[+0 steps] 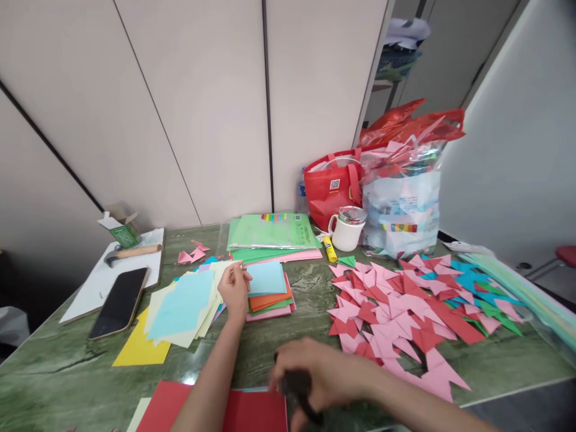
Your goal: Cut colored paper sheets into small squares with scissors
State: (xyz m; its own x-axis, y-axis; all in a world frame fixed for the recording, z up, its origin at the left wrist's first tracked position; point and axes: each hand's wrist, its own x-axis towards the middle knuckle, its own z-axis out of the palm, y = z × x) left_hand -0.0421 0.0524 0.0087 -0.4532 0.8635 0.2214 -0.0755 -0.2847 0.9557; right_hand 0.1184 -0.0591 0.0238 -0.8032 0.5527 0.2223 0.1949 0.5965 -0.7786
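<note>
My left hand (234, 289) reaches out to the middle of the green marble table (63, 366), its fingers pinched at the edge of a light blue sheet on a stack of coloured paper squares (269, 292). A fan of pale yellow and light blue sheets (184, 306) lies just left of that hand. My right hand (315, 372) is close to me and blurred, closed around a dark object (299, 387) that I cannot make out. It rests beside a red sheet (252, 411) at the table's near edge.
A large spread of folded pink, red, blue and green paper shapes (405, 306) covers the right side. A phone (119, 302), a hammer (132, 252) and a small green box (122, 231) sit at left. Paper packs (270, 233), a glue stick (329, 248), a white mug (347, 229) and bags (400, 198) stand at the back.
</note>
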